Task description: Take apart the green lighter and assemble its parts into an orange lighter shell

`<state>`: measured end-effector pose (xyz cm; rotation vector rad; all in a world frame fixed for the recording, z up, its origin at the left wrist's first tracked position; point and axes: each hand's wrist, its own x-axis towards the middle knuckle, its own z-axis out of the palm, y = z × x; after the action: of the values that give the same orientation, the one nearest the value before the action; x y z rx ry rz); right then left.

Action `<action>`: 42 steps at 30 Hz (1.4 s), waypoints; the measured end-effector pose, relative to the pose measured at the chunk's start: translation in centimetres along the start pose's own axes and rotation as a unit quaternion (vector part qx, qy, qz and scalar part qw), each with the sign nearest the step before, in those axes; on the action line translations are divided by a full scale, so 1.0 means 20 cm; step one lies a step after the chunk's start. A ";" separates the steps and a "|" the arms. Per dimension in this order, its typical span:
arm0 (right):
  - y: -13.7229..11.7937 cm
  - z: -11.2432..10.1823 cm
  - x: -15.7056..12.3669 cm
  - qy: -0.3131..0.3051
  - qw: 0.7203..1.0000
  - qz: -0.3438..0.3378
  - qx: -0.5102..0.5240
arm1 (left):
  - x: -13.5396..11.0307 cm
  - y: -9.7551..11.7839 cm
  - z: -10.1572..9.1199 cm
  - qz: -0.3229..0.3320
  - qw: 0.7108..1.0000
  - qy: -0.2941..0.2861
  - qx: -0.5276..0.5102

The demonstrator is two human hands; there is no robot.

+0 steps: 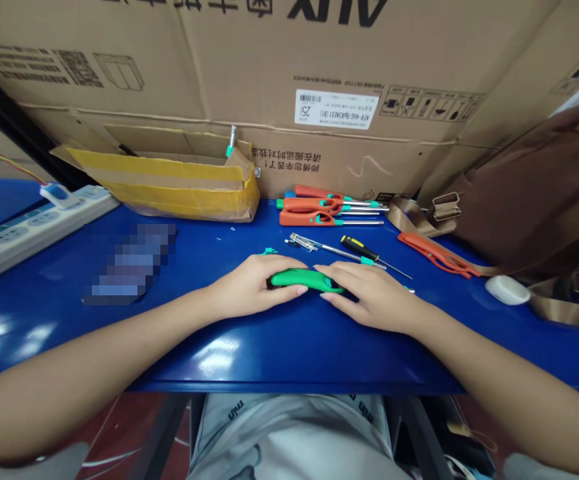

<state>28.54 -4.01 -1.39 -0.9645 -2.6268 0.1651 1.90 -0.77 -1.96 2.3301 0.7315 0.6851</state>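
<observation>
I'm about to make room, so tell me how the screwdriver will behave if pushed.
The screwdriver should feel stiff, given its thin, straight shaft. It is probably heavier toward the handle, which is much thicker. On the glossy blue table, it would likely slide easily.

Green casing (pixel 299 279), partly hidden by left hand (pixel 249 285) and right hand (pixel 380 293); power strip (pixel 44 223), cut off at left; carton lettering (pixel 311 10), cropped at top; dark item (pixel 132 262), pixelated beyond recognition; white specks (pixel 233 229) on surface (pixel 299 353), too small to identify; brown fabric (pixel 544 180), cropped at right.

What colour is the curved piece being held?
The piece is bright green; best in head view.
</observation>
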 end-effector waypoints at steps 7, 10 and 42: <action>-0.03 -0.02 0.00 -0.056 0.996 -0.023 0.062 | -0.03 0.02 0.00 0.106 0.989 -0.067 0.080; -0.04 -0.02 -0.01 -0.047 0.997 -0.042 0.037 | -0.03 0.04 0.01 0.111 0.990 -0.075 0.054; 0.09 -0.12 0.00 -0.010 0.995 0.090 -0.046 | 0.00 0.02 -0.11 0.037 0.981 -0.100 0.164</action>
<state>30.47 -2.56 0.48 -1.2363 -2.5834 0.0974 0.65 -0.19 -0.12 2.6908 0.7115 0.3723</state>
